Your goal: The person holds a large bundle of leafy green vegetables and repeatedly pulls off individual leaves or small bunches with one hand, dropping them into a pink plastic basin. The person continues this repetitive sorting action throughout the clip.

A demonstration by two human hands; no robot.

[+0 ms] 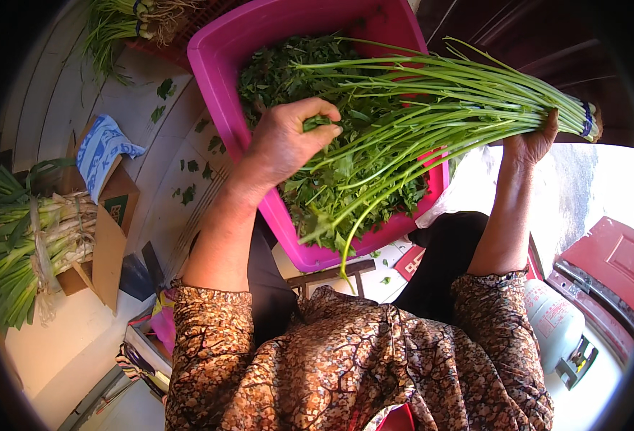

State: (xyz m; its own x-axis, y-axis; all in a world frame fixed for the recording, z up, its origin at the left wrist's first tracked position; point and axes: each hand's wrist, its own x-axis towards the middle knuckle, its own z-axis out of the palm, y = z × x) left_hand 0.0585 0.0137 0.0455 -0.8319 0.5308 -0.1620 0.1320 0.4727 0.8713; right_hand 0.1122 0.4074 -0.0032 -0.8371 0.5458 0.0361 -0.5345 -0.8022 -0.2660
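A long bunch of thin green stems, probably celery, lies across my right hand, which grips it near the root end. A dark blue band ties the stems there. Their far ends spread over a deep pink plastic tub in front of my knees. Loose dark green leaves lie heaped inside the tub. Over its left side, my left hand pinches a small green leaf piece between thumb and fingers. A few leaves still hang on the lower stems.
Leaf scraps dot the tiled floor. On the left are tied leeks or large scallions and an opened cardboard box. More rooted bunches rest at a red crate. At right stands a gas cylinder.
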